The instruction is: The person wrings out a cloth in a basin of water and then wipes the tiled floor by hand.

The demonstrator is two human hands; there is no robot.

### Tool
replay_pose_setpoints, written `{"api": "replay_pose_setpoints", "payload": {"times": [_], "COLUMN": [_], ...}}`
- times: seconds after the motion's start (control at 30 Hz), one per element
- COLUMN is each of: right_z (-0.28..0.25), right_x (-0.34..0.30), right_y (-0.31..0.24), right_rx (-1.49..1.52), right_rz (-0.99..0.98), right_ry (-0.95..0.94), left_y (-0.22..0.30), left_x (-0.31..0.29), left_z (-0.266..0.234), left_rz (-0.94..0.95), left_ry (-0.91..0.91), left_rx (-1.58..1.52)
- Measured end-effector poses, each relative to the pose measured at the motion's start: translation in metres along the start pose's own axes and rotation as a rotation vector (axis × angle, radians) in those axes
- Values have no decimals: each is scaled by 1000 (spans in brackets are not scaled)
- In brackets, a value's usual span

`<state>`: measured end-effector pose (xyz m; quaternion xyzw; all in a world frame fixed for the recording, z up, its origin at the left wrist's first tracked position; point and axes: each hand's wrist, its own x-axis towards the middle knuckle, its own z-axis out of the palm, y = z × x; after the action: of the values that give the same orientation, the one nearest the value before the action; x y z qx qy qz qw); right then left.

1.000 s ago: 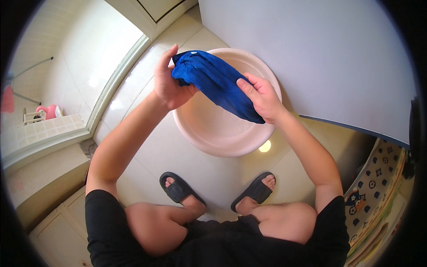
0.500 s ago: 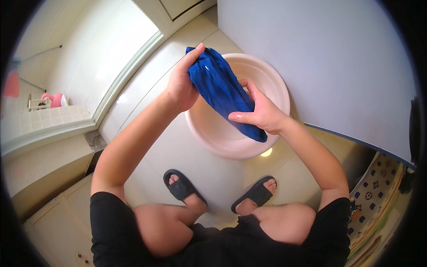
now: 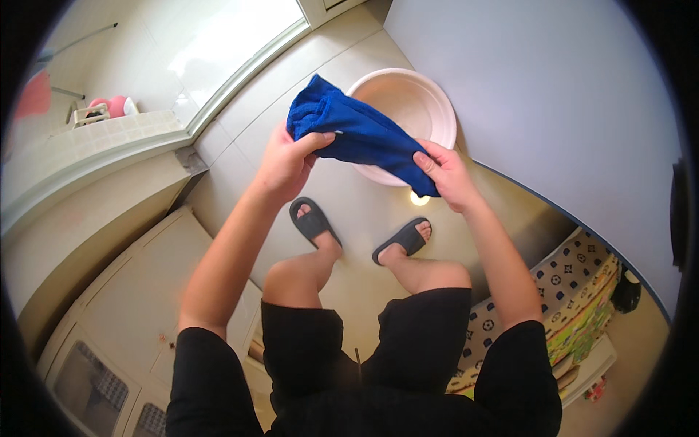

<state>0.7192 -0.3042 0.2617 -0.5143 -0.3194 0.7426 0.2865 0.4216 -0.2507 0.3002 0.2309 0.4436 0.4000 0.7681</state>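
Note:
A folded piece of blue cloth [image 3: 368, 135], perhaps a garment, is stretched between my two hands, with a small white mark near its left part. My left hand [image 3: 287, 162] grips its left end, thumb on top. Closed on the lower right end is my right hand [image 3: 448, 176], the thumb pressed over the fabric. Below the cloth, a pale pink round basin [image 3: 440, 95] stands on the floor, partly hidden by the cloth.
A large pale flat panel [image 3: 539, 95] rises to the right of the basin. Cream cabinets [image 3: 153, 284] stand at the left, below a raised tiled ledge [image 3: 164, 127]. Patterned fabric [image 3: 575, 269] lies at the lower right. My black slippers [image 3: 404, 239] are on the tiled floor.
The cloth has turned from steeply slanted to flatter and moved a little left of the basin. My right hand has shifted to its end. My legs look straighter and the view has shifted.

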Motion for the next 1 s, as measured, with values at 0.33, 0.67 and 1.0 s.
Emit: {"api": "replay_pose_setpoints", "payload": {"times": [0.33,0.67,1.0], "right_z": [146,215,207], "right_x": [-125,-187,-258], "right_y": [-115,-139,-74], "right_rx": [339,125,-75], "right_rz": [-17,159,-336], "right_ry": [46,78,699], "left_y": [69,111,91], "left_x": [-118,-189,-205], "left_z": [44,89,145], "left_rz": [-5,-36,-113], "left_ry": [249,197,187], "left_rx": [-373,-178,114]}}
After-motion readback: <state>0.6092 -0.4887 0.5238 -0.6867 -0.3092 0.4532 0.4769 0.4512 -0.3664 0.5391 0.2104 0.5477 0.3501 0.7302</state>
